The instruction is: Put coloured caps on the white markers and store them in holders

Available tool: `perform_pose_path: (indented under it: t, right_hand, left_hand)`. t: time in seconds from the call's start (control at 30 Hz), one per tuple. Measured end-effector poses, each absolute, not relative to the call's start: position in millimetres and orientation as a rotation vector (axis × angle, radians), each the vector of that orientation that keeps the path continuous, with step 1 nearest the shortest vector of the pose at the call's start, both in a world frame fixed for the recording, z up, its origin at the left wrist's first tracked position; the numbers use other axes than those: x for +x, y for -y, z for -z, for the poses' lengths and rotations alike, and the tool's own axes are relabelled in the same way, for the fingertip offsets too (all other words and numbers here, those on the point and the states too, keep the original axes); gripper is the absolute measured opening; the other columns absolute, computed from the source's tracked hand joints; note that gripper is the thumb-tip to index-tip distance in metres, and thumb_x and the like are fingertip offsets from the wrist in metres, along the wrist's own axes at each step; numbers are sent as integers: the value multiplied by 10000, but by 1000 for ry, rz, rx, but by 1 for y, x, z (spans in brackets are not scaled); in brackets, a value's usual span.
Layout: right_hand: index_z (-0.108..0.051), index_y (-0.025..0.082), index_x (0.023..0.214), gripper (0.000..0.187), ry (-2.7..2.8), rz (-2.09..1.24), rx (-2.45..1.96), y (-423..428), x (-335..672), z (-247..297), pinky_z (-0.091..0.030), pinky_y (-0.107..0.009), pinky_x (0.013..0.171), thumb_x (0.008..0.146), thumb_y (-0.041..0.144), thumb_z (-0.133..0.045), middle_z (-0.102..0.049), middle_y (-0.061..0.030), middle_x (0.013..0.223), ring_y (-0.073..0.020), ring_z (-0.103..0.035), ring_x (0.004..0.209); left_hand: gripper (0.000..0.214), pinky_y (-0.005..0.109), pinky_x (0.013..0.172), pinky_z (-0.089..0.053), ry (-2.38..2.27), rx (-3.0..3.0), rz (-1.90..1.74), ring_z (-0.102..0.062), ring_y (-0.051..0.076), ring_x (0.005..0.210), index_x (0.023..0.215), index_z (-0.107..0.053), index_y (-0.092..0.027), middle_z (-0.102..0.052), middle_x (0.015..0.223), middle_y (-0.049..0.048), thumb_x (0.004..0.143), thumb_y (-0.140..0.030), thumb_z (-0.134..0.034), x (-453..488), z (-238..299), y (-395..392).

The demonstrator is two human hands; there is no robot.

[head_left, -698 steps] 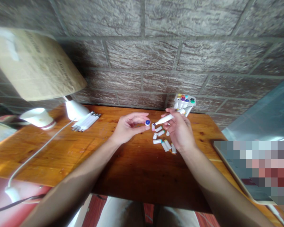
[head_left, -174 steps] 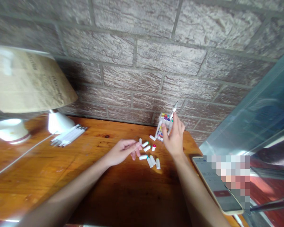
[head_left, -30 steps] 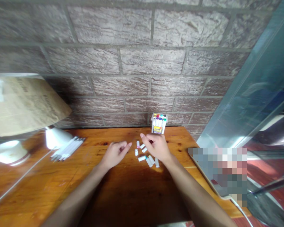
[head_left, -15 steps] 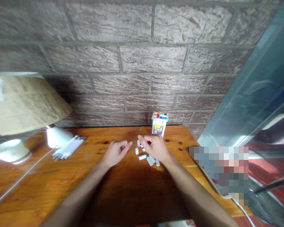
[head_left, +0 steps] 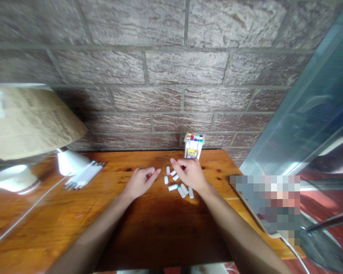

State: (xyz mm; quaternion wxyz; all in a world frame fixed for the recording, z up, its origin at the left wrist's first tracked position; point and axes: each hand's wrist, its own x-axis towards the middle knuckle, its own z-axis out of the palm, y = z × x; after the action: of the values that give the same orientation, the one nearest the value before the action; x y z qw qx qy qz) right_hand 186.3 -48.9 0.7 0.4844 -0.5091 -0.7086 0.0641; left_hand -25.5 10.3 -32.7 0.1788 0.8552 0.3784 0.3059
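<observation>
Several small white marker caps (head_left: 173, 187) with coloured ends lie scattered on the wooden table (head_left: 160, 228). My right hand (head_left: 191, 176) hovers over them, thumb and forefinger pinched together; what they hold, if anything, is hidden. My left hand (head_left: 141, 182) rests on the table just left of the caps with its fingers curled under, its palm out of sight. An upright clear box of markers (head_left: 193, 144) with coloured tops stands against the brick wall behind my right hand.
A bundle of white markers (head_left: 84, 175) lies at the back left beside a white lamp base (head_left: 70, 161). A lamp head (head_left: 15, 182) and its cable (head_left: 25, 214) are further left, under a cardboard sheet (head_left: 28, 121). A flat device (head_left: 263, 224) lies at the table's right edge.
My right hand has drawn slightly back off the caps and pinched its fingers; one more cap now shows beside it. My left hand has hardly moved.
</observation>
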Motion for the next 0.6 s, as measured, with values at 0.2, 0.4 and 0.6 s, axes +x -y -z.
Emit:
perform_pose_path:
  t: [0.2, 0.4, 0.6]
  right_hand:
    - [-395, 195, 455, 592, 1639, -77, -1312, 44, 195, -1, -264, -257, 480, 971, 469, -489, -368, 48, 427, -81, -342, 432]
    - [-481, 182, 452, 579, 1600, -62, -1375, 42, 201, 2, -276, -251, 485, 951, 475, -513, -399, 40, 429, -86, -362, 441]
    - [-471, 184, 448, 579, 1613, -57, -1381, 44, 199, 3, -280, -249, 482, 941, 483, -525, -379, 40, 414, -88, -351, 435]
  left_hand:
    - [493, 245, 573, -302, -1135, 2405, -855, -394, 96, 511, 575, -401, -187, -415, 519, -50, 962, -486, -454, -27, 34, -13]
    - [333, 265, 635, -368, -1415, 2410, -625, -555, 146, 620, 742, -582, -212, -620, 665, -6, 951, -450, -478, -42, 32, -26]
    - [293, 319, 737, -450, -1892, 2235, -448, -675, 237, 844, 950, -663, -211, -736, 909, 96, 932, -461, -513, -75, 29, -46]
